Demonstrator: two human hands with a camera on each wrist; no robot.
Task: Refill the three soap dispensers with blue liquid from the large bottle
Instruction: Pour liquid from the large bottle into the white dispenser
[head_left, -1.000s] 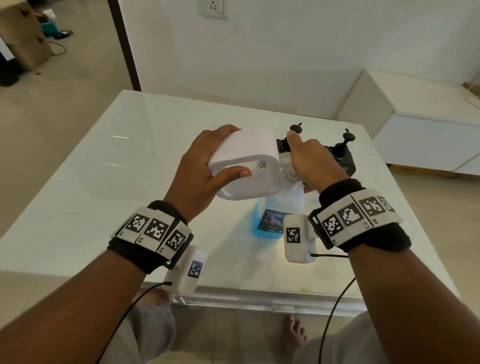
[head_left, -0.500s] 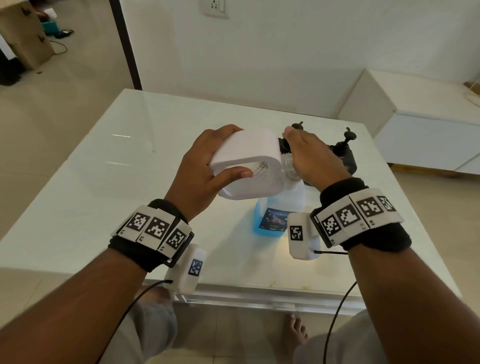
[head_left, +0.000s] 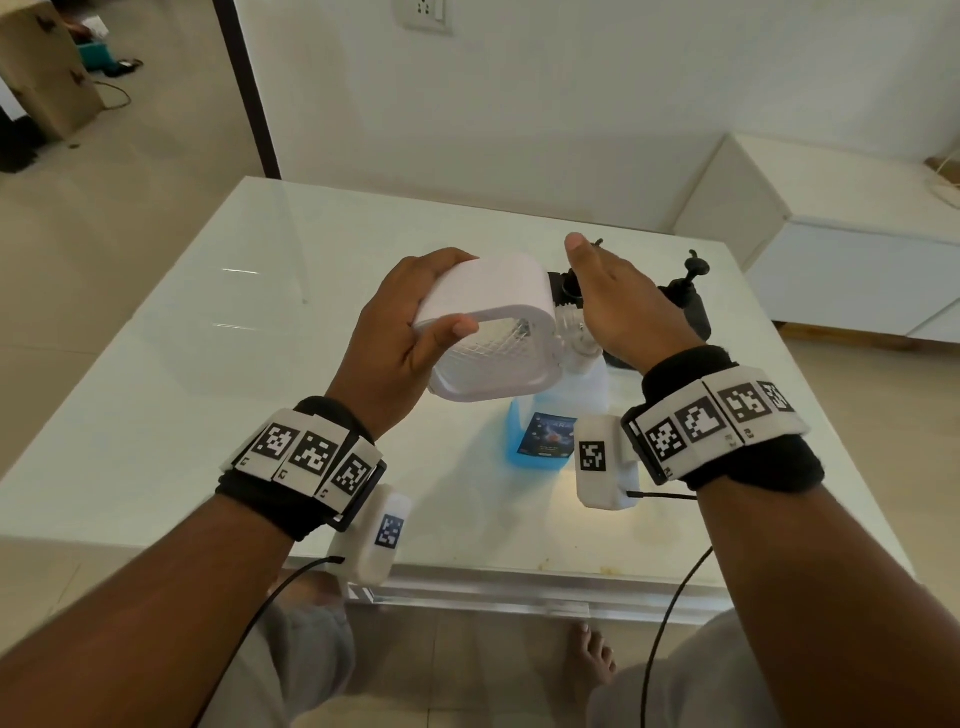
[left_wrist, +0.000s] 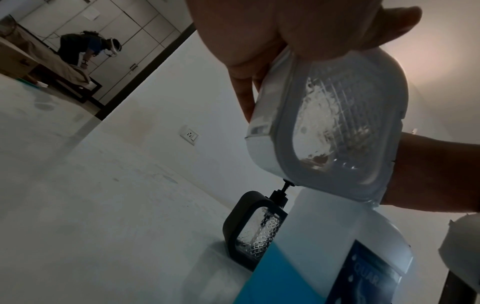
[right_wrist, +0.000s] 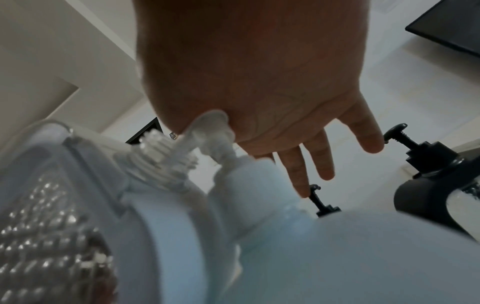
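Note:
My left hand grips a white soap dispenser tilted on its side above the table. Its bare threaded neck points at the pump spout of the large bottle. That bottle stands upright with blue liquid in its lower part. My right hand is flat with straight fingers, and its palm rests on the bottle's white pump head. In the left wrist view the white dispenser shows its clear patterned window. Two black dispensers stand behind, pumps on.
The glass-topped white table stretches out to the left and front. A white low cabinet stands at the right against the wall. Another person bends over in the far room. My bare foot is under the table's front edge.
My right hand's fingers, curled down over the pump before, have straightened and lifted. The left hand keeps the white dispenser in about the same place.

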